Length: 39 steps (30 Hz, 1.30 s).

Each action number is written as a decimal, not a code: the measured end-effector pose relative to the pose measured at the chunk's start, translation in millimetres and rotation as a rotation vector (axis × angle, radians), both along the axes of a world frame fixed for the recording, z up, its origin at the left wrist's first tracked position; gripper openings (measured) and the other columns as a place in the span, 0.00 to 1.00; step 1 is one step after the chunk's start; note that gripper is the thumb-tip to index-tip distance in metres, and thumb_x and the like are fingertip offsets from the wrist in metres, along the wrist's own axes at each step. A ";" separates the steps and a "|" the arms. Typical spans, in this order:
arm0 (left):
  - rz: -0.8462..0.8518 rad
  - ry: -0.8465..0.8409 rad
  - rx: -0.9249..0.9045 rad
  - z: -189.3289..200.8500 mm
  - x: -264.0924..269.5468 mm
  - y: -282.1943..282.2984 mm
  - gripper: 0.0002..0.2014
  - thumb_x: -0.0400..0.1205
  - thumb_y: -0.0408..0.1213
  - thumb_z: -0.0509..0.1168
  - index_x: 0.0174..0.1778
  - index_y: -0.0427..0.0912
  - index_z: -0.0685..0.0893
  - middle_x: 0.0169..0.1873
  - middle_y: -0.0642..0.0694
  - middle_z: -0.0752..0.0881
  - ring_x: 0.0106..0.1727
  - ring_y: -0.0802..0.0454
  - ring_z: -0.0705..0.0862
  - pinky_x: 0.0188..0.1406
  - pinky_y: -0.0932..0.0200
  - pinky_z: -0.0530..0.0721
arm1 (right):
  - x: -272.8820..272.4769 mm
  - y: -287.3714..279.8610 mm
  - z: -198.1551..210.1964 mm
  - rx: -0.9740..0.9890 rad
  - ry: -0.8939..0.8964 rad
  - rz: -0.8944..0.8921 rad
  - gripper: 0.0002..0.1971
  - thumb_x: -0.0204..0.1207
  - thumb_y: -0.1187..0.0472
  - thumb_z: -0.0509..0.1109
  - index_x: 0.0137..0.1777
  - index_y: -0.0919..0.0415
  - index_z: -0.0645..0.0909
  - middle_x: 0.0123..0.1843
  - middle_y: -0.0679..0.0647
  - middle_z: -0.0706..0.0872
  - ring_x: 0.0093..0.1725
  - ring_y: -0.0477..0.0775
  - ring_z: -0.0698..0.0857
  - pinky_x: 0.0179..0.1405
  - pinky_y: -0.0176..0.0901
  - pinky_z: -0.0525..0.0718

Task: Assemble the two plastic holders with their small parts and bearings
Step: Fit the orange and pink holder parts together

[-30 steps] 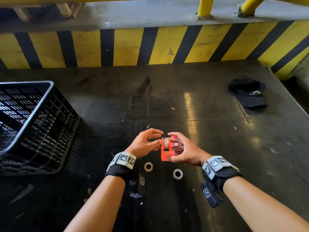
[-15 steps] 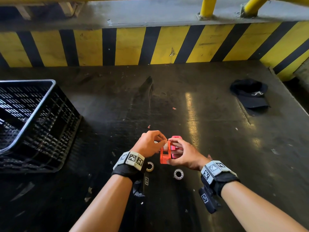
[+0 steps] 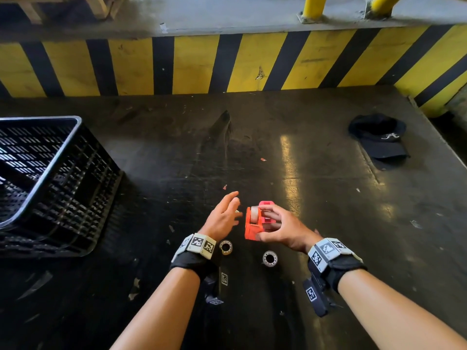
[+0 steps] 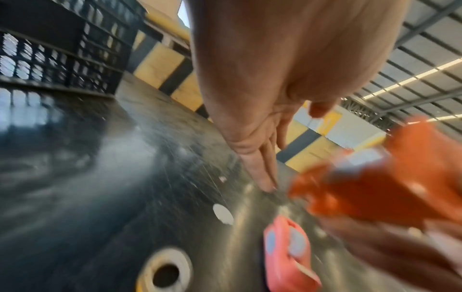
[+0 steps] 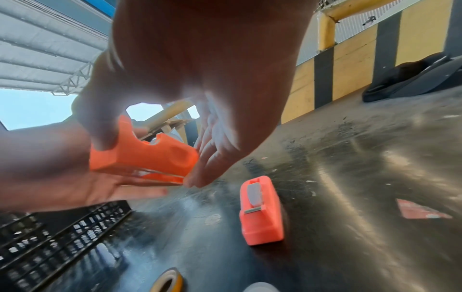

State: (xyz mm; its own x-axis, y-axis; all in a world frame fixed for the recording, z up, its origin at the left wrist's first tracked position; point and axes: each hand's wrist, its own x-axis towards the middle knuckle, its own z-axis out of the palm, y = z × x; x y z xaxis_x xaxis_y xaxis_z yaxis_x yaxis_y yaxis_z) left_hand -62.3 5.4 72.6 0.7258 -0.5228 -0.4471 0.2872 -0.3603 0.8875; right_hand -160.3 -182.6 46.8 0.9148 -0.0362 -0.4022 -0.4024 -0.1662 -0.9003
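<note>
My right hand (image 3: pixel 275 226) grips an orange plastic holder (image 3: pixel 250 228) just above the table, thumb under it and fingers curled over its far side; a whitish roller (image 3: pixel 254 214) sits in its top. In the right wrist view the orange holder (image 5: pixel 145 158) is pinched between thumb and fingers. My left hand (image 3: pixel 225 214) hovers just left of it, fingers straight, holding nothing. A pink holder (image 5: pixel 260 211) stands on the table behind, partly hidden in the head view. Two ring bearings (image 3: pixel 225 247) (image 3: pixel 270 258) lie near my wrists. A small white disc (image 4: pixel 222 214) lies on the table.
A black slatted crate (image 3: pixel 50 183) stands at the left. A black cap (image 3: pixel 379 140) lies at the far right. A yellow-and-black striped curb (image 3: pixel 227 64) closes the back of the dark table (image 3: pixel 328 198).
My left hand has let go of the orange holder, straightened its fingers and drawn a little to the left. The right hand keeps its grip on the holder.
</note>
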 end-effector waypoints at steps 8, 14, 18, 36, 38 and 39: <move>0.062 -0.134 0.017 -0.7 -16.8 -22.0 0.30 0.89 0.63 0.43 0.85 0.57 0.67 0.72 0.45 0.80 0.67 0.51 0.80 0.79 0.42 0.77 | 6.8 6.3 1.8 -0.025 -0.010 -0.022 0.47 0.52 0.53 0.92 0.75 0.46 0.77 0.75 0.52 0.85 0.73 0.52 0.86 0.76 0.58 0.82; 0.036 -0.541 0.205 2.7 -6.7 -16.8 0.15 0.92 0.47 0.56 0.62 0.42 0.83 0.51 0.48 0.86 0.56 0.47 0.86 0.61 0.48 0.84 | 8.9 5.6 4.3 -0.068 -0.039 -0.034 0.48 0.52 0.53 0.90 0.76 0.50 0.77 0.71 0.49 0.88 0.65 0.47 0.90 0.71 0.54 0.87; -0.033 -0.478 0.188 4.1 1.3 -5.4 0.09 0.88 0.39 0.63 0.61 0.49 0.85 0.51 0.47 0.93 0.49 0.52 0.92 0.53 0.50 0.92 | 6.8 3.7 5.0 -0.069 -0.045 -0.028 0.47 0.54 0.58 0.89 0.76 0.54 0.76 0.72 0.53 0.87 0.60 0.46 0.93 0.66 0.49 0.89; -0.203 -0.493 0.260 9.9 6.4 -11.0 0.04 0.81 0.43 0.75 0.48 0.50 0.93 0.42 0.52 0.95 0.39 0.57 0.94 0.44 0.50 0.96 | -6.3 -2.4 6.9 -0.255 -0.074 0.070 0.52 0.55 0.49 0.91 0.81 0.52 0.73 0.71 0.50 0.86 0.70 0.46 0.86 0.70 0.43 0.86; -0.207 -0.473 0.267 11.8 6.8 -11.8 0.05 0.82 0.41 0.74 0.50 0.46 0.92 0.42 0.50 0.94 0.38 0.54 0.95 0.42 0.49 0.96 | -6.1 -2.0 6.9 -0.266 -0.067 0.084 0.51 0.57 0.49 0.91 0.82 0.52 0.72 0.71 0.50 0.85 0.71 0.46 0.85 0.67 0.36 0.85; -0.214 -0.455 0.271 12.2 7.2 -12.0 0.05 0.83 0.41 0.73 0.51 0.45 0.91 0.43 0.49 0.94 0.39 0.53 0.95 0.42 0.49 0.96 | -5.9 -2.0 6.1 -0.269 -0.064 0.083 0.51 0.57 0.50 0.91 0.82 0.52 0.72 0.71 0.50 0.86 0.70 0.46 0.85 0.66 0.34 0.85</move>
State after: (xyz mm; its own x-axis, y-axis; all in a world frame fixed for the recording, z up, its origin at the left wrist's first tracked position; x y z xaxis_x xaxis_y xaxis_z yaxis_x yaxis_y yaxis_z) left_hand -55.1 -6.6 84.9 0.7670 -0.5896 -0.2533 -0.2067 -0.6007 0.7723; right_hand -166.1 -184.7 52.9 0.9424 -0.0581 -0.3295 -0.3212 -0.4328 -0.8423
